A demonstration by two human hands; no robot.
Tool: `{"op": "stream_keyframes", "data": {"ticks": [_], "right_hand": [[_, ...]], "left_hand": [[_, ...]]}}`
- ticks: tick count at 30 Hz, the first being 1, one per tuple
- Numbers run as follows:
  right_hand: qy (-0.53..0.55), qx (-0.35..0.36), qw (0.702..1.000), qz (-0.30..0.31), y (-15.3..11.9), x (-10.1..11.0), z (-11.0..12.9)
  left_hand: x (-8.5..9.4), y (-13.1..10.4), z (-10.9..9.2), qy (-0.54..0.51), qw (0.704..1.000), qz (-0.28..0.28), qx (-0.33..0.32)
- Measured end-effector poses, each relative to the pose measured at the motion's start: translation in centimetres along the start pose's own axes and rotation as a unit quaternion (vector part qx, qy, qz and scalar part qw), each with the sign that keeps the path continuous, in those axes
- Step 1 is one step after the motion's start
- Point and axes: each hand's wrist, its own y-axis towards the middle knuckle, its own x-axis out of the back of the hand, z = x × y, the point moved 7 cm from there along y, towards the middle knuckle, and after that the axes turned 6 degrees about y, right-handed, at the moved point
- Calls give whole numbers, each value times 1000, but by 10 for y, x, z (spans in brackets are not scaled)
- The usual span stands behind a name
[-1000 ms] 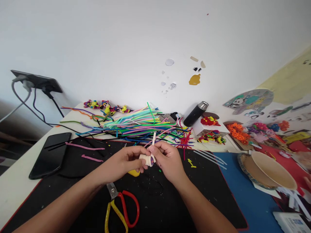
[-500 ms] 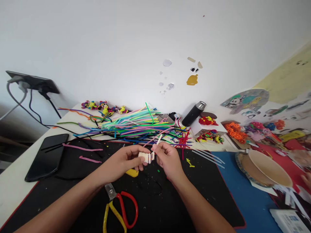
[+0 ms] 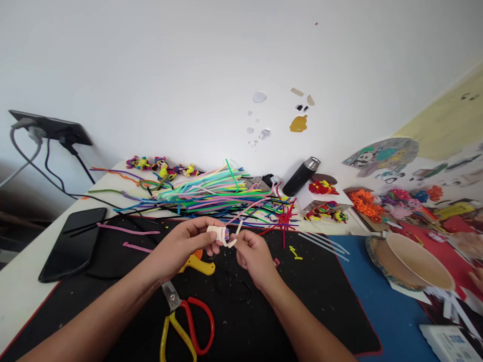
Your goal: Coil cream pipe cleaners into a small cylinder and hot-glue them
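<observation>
My left hand point(image 3: 184, 247) pinches a small roll wound with cream pipe cleaner point(image 3: 217, 232) between thumb and fingers. Its right end shows a bit of purple and other colours inside; what forms the core I cannot make out. A loose end of the cream pipe cleaner loops off that end and sticks up. My right hand point(image 3: 257, 255) is closed with its fingertips on this loose length, right beside the roll. Below my left hand lie a yellow-handled tool point(image 3: 203, 265), partly covered, and scissors point(image 3: 173, 298) with one red and one yellow handle.
Behind my hands spreads a heap of coloured pipe cleaners point(image 3: 211, 193). A black phone point(image 3: 73, 244) lies left, pink pieces point(image 3: 128, 230) near it. A black flask point(image 3: 301, 177) leans beside a white box point(image 3: 320, 202). A bowl point(image 3: 418, 261) and another person's hand point(image 3: 464, 246) are at right.
The roll has shifted slightly left and turned, so its coloured end shows. My right hand has moved down and left along the loose cream length. More of the yellow-handled tool is visible.
</observation>
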Motion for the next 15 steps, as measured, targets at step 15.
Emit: {"op": "stream_keyframes", "data": {"ticks": [15], "right_hand": [[104,-129,984,63,-21,-23,-32]], "left_hand": [[4,1,3,-52,998,-46,12]]}}
